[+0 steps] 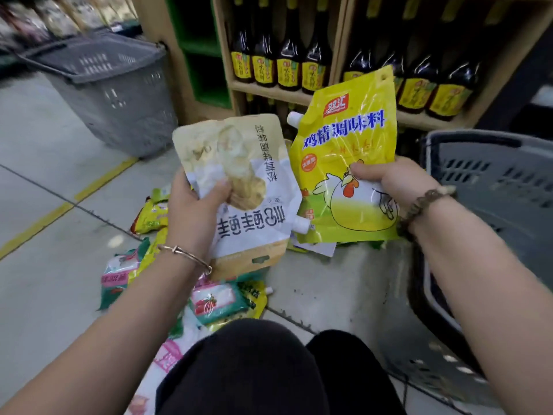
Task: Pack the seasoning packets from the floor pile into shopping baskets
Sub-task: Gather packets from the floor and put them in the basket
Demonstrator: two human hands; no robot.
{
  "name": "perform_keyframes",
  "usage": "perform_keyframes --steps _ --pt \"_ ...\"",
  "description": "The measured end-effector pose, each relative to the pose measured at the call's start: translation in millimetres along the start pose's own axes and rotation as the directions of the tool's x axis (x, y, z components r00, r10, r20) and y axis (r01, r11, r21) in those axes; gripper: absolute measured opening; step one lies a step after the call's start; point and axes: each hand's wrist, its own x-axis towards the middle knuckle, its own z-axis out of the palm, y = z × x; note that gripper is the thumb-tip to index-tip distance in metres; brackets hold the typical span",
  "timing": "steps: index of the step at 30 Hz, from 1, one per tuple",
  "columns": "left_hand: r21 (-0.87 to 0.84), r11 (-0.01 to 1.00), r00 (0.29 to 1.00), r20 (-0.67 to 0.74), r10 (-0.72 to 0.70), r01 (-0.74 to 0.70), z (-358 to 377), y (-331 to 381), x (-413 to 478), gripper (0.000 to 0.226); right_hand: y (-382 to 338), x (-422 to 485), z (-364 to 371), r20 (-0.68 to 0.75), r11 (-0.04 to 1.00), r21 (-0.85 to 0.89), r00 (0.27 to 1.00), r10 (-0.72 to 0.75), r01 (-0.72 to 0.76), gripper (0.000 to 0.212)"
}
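grey shopping basket (113, 85) stands far left on the floor. left hand (191, 211) grips a beige spouted seasoning pouch (239, 163), upside down, above the floor pile (218, 301). right hand (398, 181) pinches a yellow chicken seasoning pouch (344, 145) near a second grey basket (493, 181).

The floor (45, 139) is made of big pale grey tiles with thin dark lines between them. A yellow line (39, 225) runs across it at a slant. At the back stands a light brown shelf (270, 95). Dark bottles (288, 61) with yellow labels stand on it in rows, side by side. Light shines on their glass. Left of the bottles, the shelf has green openings (203, 55). Far off at the top left are more goods (59, 13), too blurry to tell.
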Motion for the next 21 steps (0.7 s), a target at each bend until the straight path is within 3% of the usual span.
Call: perform_keyframes --steps 4,8,13,21 --pt "-0.052 0.999 0.993 0.117 -0.002 0.008 46.5 28.8 -0.1 0.029 -21.6 -26.2 -51.7 -0.072 0.999 -0.037 0.997 -0.038 0.035 0.041" --pt "-0.112 0.992 0.971 0.238 -0.025 0.053 95.8 43.0 -11.1 0.029 -19.4 -51.2 -97.6 -0.112 0.999 0.046 0.994 -0.007 0.012 0.008" --pt "-0.022 0.998 0.907 0.419 -0.049 0.064 153.3 43.2 -33.8 0.031 -2.2 -78.6 -153.1 -0.259 0.997 0.077 0.965 0.047 -0.028 0.018" --pt "0.176 0.974 0.827 0.52 -0.215 0.142 237.3 33.9 -77.6 0.032 45.4 -116.4 -234.2 -0.436 0.986 0.149 0.889 0.138 -0.08 0.026"
